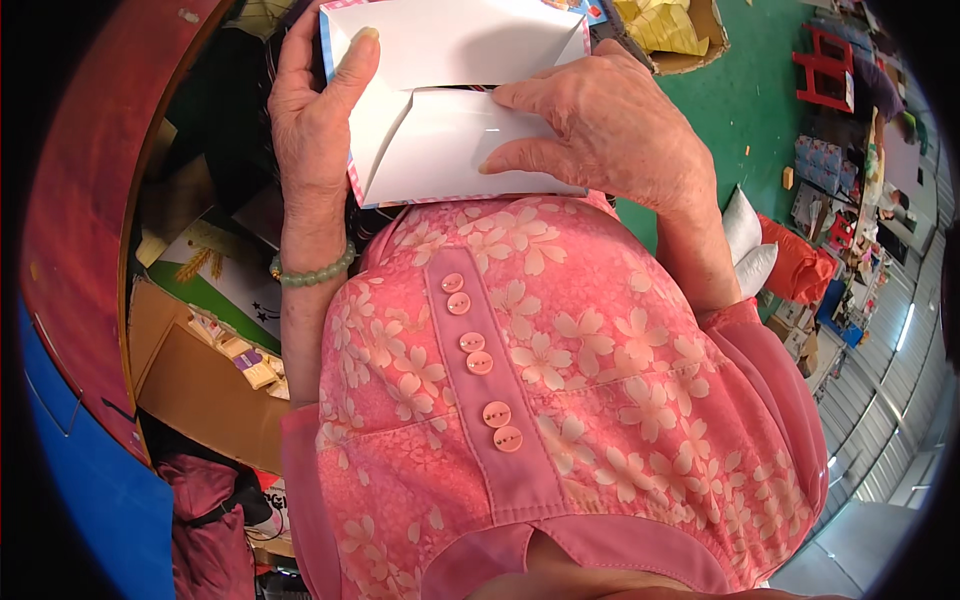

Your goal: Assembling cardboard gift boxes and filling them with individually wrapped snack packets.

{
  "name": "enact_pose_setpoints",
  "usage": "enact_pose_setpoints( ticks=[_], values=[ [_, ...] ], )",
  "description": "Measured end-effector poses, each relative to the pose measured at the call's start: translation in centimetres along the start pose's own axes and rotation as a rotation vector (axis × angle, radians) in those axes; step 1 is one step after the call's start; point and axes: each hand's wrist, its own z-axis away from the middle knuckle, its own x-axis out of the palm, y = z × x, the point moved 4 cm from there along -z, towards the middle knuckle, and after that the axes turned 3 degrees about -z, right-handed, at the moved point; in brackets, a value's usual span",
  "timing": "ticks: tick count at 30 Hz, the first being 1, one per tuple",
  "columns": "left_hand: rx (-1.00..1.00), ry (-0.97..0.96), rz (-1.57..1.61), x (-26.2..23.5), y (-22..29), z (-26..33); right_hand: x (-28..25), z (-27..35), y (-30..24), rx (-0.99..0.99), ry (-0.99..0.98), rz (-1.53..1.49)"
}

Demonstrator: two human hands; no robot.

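Note:
A shallow cardboard box (455,45), white inside with a pink and blue patterned outside, sits at my lap. My left hand (315,120) grips its left side, with the thumb over the wall and the fingers behind. Over the box's right side lies my right hand (630,125), its thumb on the white inner flap (470,140) and its index finger at the flap's far edge. A dark slit shows along that edge. The right hand's other fingers are mostly hidden.
At my left stand a red table (85,200) with a curved edge and an open brown carton (200,385) holding small packs. Another carton with yellow paper (665,30) is ahead on the green floor. Red stools (825,65) and a red sack (795,262) are to the right.

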Motion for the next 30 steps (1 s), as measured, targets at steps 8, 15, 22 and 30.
enact_pose_setpoints(
  ticks=[8,15,22,30],
  values=[
    [-0.029,0.020,0.020,-1.2,-0.7,-0.9,0.8,-1.7,-0.4,0.025,-0.024,0.084],
    [-0.048,0.024,-0.051,-1.8,-0.9,-0.8,1.0,-1.6,0.1,0.014,0.266,0.001],
    [-0.012,0.060,0.031,-1.5,-0.5,-0.4,1.9,0.0,0.7,0.049,0.454,-0.117],
    [-0.018,0.083,0.046,-1.8,-0.5,0.1,1.6,0.2,-0.3,0.061,0.525,-0.006]
  ],
)
